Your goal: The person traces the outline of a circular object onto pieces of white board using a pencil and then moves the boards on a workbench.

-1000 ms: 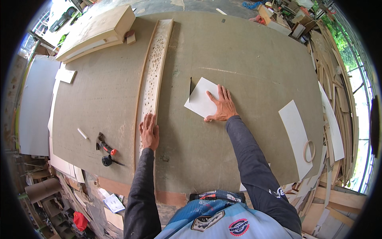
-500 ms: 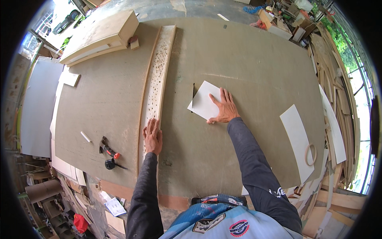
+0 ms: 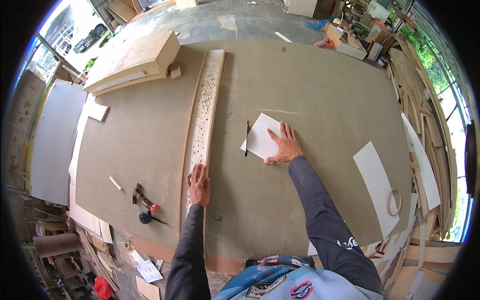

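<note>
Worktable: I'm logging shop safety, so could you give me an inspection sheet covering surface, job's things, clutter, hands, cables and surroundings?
Surface: table brownish-grey, marked by a pale scratch and dark smudges.
Job's things: long speckled board; white sheet to its right, partly covering a thin black item, kind unclear.
Clutter: hammer, tape measure and small white strip left of the board; wooden box at far left; white panel at right.
Hands: left hand lies on the board; right hand is spread on the sheet.
Cables: blue coil beyond the table, hose or cord unclear.
Surroundings: wood offcuts piled at right.
</note>
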A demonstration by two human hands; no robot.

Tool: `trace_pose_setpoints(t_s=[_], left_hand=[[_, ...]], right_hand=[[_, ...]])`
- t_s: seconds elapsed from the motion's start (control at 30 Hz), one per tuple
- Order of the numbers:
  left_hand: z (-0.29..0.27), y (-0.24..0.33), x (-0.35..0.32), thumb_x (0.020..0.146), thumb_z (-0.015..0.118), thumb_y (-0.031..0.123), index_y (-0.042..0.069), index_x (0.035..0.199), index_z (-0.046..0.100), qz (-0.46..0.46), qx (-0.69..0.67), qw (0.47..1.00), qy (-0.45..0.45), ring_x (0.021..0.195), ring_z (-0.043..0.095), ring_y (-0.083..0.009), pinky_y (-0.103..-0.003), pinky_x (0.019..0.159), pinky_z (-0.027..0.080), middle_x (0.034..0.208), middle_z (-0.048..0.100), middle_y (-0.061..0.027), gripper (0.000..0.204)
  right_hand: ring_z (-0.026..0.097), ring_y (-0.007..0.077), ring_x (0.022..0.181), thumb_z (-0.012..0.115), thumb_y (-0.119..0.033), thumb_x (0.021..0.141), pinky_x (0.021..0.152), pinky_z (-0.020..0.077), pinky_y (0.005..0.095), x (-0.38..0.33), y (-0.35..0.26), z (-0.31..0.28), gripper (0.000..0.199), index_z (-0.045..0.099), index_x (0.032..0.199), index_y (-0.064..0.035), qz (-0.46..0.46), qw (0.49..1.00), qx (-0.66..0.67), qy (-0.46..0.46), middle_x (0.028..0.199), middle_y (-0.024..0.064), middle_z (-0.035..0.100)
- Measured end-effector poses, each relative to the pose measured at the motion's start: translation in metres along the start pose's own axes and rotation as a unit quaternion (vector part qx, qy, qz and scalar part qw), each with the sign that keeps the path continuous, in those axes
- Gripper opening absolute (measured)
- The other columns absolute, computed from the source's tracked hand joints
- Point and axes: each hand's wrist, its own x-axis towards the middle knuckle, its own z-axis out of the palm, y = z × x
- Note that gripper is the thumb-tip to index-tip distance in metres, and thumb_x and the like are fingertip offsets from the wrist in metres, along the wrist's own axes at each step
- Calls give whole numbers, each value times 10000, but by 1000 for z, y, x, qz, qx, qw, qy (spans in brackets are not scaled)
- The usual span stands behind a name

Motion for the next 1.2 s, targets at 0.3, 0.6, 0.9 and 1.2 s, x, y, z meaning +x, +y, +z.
trace_pose_setpoints(t_s=[0.3, 0.6, 0.9, 1.2], left_hand=[[-2, 1, 1, 1003, 563, 146, 140, 1546, 492, 11, 1, 1000, 16, 1544, 337, -278, -460, 1235, 205, 1615, 447, -132, 548], [-2, 1, 2, 999, 558, 129, 160, 1551, 487, 11, -4, 1000, 22, 1542, 335, -285, -466, 1240, 210, 1610, 451, -127, 558], [-3, 1, 1, 996, 567, 116, 166, 1556, 481, 11, -4, 1000, 12, 1544, 330, -271, -455, 1237, 217, 1619, 439, -116, 569], [-2, 1, 1, 999, 568, 126, 168, 1557, 482, 6, -3, 1000, 15, 1547, 326, -259, -451, 1242, 201, 1620, 440, -112, 566]], right_hand=[[80, 484, 1570, 857, -713, 522, 1291, 110, 573, -23, 0, 8, 1305, 333, 1636, -279, -34, 999, 25, -3, 1683, 322, 90], [80, 473, 1574, 910, -643, 480, 1277, 117, 618, -40, 2, 0, 1344, 324, 1634, -281, -93, 995, 30, -35, 1689, 302, 100], [87, 445, 1585, 960, -535, 427, 1295, 124, 576, -15, 6, -16, 1402, 294, 1638, -302, -124, 988, 9, -94, 1710, 256, 93], [95, 444, 1585, 982, -465, 363, 1304, 127, 558, 1, 11, -15, 1425, 330, 1617, -289, -151, 983, 23, -99, 1712, 242, 108]])
